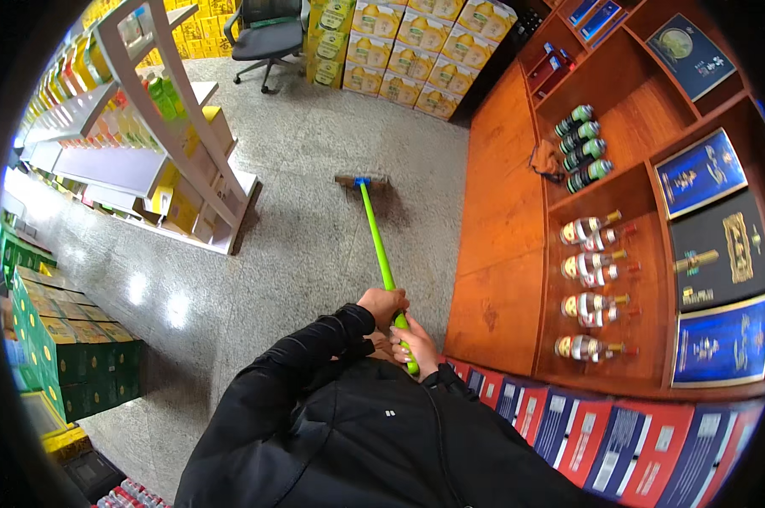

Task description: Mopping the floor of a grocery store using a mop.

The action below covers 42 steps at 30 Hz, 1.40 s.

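Note:
My left hand (382,303) is wrapped round the bright green handle (377,241) of a mop. Just below it, close to my body, my right hand (414,340) grips the same handle near its end. The handle slants away from me to a blue joint. At its far end a wide, brownish-grey mop head (375,183) lies flat on the speckled grey floor. Its exact fibres are too small to make out.
To the right stands a wooden cabinet (501,279) with bottles (590,267) and gift boxes. Red and blue cartons (585,427) line its base. On the left are white shelving (234,245) and stacked green cartons (103,372). An office chair (268,42) and yellow-white cartons (412,63) stand ahead.

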{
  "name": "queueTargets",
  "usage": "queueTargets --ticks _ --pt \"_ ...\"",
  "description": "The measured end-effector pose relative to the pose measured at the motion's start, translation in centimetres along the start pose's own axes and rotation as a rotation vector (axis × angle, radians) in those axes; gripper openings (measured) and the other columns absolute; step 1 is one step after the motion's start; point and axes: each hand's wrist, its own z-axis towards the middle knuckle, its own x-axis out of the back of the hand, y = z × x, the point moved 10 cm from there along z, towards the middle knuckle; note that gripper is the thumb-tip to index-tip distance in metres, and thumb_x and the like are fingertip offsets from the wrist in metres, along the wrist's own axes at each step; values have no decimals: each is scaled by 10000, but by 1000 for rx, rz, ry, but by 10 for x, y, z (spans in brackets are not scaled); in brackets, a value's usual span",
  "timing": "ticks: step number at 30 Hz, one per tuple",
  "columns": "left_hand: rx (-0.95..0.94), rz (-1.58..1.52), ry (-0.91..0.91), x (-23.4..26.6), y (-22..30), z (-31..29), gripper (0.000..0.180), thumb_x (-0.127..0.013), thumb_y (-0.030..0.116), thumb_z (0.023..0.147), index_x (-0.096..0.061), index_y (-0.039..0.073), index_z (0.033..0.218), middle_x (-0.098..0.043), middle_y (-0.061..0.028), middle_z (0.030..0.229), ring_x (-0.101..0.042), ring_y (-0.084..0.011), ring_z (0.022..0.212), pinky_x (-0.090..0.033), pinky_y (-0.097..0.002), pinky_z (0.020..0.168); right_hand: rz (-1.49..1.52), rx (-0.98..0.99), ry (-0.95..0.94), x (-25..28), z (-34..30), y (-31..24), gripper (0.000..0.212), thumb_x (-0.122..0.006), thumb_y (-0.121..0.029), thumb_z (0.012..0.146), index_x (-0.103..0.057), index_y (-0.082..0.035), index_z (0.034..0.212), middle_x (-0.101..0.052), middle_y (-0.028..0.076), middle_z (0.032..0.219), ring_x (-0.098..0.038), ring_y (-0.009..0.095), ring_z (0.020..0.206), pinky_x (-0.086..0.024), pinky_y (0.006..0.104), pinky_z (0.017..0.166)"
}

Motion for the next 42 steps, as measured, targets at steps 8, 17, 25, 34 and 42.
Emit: queueTargets --ticks 8,17,25,34,42 --pt "20 -45 -89 36 -4 109 105 -552 131 686 -521 111 785 -507 -59 848 -562 -288 740 -468 -383 603 38 -170 -31 25 28 -119 578 -480 -61 811 -168 -165 1286 -403 47 699 -345 54 460 -283 171 362" --pt "15 -129 -93 48 -70 197 147 -594 144 655 -540 105 786 -507 -77 848 -559 -287 747 -468 -371 642 -20 -157 -10 25 93 -201 514 -475 -55 796 -230 -114 1244 -413 52 723 -376 80 496 -304 178 383" --pt "-206 -162 -225 47 -176 277 230 -654 246 641 -551 85 768 -559 -109 765 -558 -296 743 -451 -370 662 45 -262 -14 16 189 -252 428 -454 -106 830 -289 -110 1225 -412 57 750 -360 73 506 -270 145 371" --pt "-180 -107 -421 109 -306 348 208 -623 200 636 -550 67 779 -579 -119 757 -564 -287 787 -441 -362 695 -78 -430 -2 -65 297 -336 471 -449 -142 851 -236 -217 1265 -410 51 755 -342 41 496 -282 120 358" --pt "-29 -143 -325 199 -401 363 195 -598 175 637 -561 80 804 -557 -112 816 -535 -276 831 -427 -345 747 -202 -500 -15 -138 384 -386 511 -445 -144 852 -198 -246 1287 -405 49 723 -336 40 479 -289 122 354"
